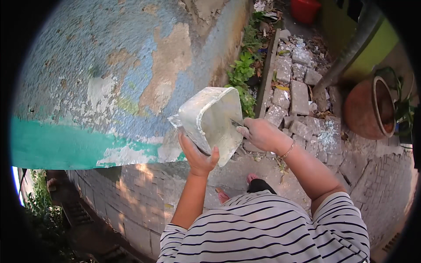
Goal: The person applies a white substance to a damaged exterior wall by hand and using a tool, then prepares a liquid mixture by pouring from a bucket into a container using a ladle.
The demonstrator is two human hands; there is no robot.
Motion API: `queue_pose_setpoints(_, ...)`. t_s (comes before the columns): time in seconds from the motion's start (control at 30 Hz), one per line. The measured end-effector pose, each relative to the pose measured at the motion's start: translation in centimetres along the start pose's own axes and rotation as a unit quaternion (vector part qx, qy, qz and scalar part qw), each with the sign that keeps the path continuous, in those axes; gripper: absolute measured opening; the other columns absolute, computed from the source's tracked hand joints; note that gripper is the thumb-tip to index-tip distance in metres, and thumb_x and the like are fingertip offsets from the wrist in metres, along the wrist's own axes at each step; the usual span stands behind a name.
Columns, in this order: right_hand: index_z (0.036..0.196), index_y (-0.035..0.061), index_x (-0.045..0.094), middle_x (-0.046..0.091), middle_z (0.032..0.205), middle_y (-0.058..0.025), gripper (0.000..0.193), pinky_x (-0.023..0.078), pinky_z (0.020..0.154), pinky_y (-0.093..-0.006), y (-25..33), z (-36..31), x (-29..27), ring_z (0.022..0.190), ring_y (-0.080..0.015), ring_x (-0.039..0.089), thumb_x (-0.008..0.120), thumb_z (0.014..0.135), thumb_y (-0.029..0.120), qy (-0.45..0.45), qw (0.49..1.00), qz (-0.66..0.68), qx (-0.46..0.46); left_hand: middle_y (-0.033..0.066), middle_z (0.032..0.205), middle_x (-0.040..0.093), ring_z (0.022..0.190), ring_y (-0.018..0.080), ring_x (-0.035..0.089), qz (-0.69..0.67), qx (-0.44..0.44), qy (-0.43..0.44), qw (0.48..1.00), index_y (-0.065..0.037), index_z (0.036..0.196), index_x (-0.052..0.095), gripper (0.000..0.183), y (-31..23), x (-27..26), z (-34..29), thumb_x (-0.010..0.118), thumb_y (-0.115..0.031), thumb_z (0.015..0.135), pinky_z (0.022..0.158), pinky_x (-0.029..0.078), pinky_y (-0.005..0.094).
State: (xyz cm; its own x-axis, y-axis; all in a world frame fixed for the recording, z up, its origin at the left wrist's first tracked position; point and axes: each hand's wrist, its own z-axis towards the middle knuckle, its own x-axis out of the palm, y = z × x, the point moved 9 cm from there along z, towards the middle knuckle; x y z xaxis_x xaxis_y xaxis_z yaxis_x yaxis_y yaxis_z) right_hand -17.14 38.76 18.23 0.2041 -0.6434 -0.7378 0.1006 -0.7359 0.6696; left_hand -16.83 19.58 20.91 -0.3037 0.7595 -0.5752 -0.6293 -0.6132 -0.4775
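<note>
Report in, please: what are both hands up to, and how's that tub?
Left fingers gripping the tub; right fingers holding a tool at its mouth. Tub tilted, pale-smeared. Peeling wall at left.

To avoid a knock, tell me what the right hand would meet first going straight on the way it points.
The right hand, its tool leading, would likely meet the pale container first; exactly where is unclear, as depth is hard to judge.

No words, labels, numbers or signs can be read here: none on the tub [191, 125], the painted wall [171, 65] or the striped shirt [263, 232], nor on the red bucket [305, 11] or the clay pot [362, 109].
</note>
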Motion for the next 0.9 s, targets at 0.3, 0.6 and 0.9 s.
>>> queue_pose_setpoints(0.3,0.086,0.0016,0.056,0.062,0.071,-0.0195,0.014,0.049,0.061,-0.047,1.3,-3.1,3.9,0.069,-0.0382,0.063,0.049,0.082,0.013,-0.022,0.999,-0.05,0.003,0.0244,0.104,0.045,0.093,0.0382,0.044,-0.012,0.093,-0.064,0.994,0.011,0.119,0.037,0.084,-3.7,-0.1,2.1,0.061,-0.052,0.069,0.081,0.035,0.0498)
queue_pose_setpoints(0.6,0.085,-0.0005,0.058,0.062,0.072,-0.0202,0.015,0.05,0.064,-0.0461,-0.1,-2.1,0.5,0.071,-0.0383,0.063,0.052,0.08,0.012,-0.034,0.995,-0.089,0.036,0.0277,0.119,0.04,0.103,0.0413,0.043,-0.135,0.014,-0.041,0.99,0.009,0.131,0.027,0.091,-0.9,1.5,1.7,0.061,-0.049,0.07,0.088,0.034,0.0519)
queue_pose_setpoints(0.9,0.087,-0.0002,0.059,0.062,0.078,-0.0236,0.027,0.047,0.072,-0.0493,0.0,-1.7,1.5,0.079,-0.0383,0.062,0.053,0.086,0.026,-0.003,0.998,-0.034,0.061,0.0253,0.114,0.042,0.101,0.0381,0.043,-0.189,-0.008,-0.077,0.979,0.01,0.127,0.031,0.089,-0.3,2.7,1.5,0.061,-0.051,0.069,0.085,0.036,0.0498)
